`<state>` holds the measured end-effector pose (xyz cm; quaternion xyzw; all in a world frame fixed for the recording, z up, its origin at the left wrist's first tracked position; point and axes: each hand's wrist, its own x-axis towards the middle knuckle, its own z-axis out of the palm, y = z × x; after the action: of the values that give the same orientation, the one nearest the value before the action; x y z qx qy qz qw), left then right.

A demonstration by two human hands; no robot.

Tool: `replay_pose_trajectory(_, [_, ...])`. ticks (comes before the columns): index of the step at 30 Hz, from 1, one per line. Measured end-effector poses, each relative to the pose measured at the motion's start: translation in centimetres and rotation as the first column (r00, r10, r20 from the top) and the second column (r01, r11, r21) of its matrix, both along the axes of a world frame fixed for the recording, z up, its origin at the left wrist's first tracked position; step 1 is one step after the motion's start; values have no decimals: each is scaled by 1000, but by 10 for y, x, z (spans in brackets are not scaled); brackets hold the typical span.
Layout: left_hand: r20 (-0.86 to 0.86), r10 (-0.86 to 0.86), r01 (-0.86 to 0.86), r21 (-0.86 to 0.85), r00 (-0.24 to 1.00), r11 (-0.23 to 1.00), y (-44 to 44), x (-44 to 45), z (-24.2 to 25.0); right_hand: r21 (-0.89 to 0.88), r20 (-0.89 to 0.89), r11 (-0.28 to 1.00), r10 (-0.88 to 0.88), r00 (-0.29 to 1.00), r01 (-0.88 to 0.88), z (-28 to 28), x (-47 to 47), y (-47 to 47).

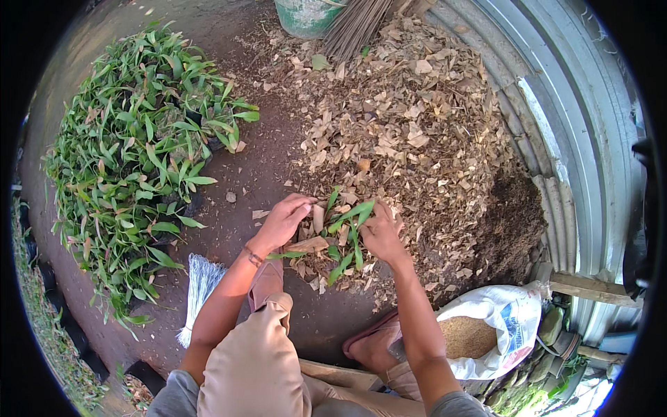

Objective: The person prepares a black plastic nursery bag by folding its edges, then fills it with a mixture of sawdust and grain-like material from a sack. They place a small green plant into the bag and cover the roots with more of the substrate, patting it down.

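Note:
A leafy green plant [356,213] with long narrow leaves lies over dry leaf litter on the ground between my hands. My left hand [285,219] is at the left of the plant, fingertips together beside a dry leaf piece [318,218]; whether it pinches something is unclear. At the plant's right side, my right hand [382,232] has curled fingers at the leaf tips; its grip is hidden. Beyond both hands spreads a large heap of dry leaf litter [396,125]. Many similar green plants [130,156], some in black bags, stand grouped at the left.
A bundle of white strings [200,286] lies by my left forearm. An open white sack [513,333] of brown granular material stands at the lower right. A stick broom [357,31] and green bucket [307,18] are at the top. Corrugated metal sheeting [578,120] borders the right.

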<state>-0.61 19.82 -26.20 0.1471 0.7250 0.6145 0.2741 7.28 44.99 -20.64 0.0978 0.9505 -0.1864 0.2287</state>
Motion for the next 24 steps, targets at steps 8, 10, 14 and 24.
replay_pose_trajectory(8, [135,-329,356,-371,935,858,12,-7,-14,-588,-79,527,-793,604,614,-19,59,44])
replay_pose_trajectory(10, [-33,-397,342,-445,917,828,14,-1,-17,-113,-297,697,-704,645,708,-52,80,36])
replay_pose_trajectory(14, [-64,45,-58,-203,997,978,18,18,-17,-113,-512,897,-422,749,428,-100,126,2])
replay_pose_trajectory(24, [-485,-88,54,-83,870,995,51,-8,36,-356,-468,787,-616,633,503,-69,126,-26])
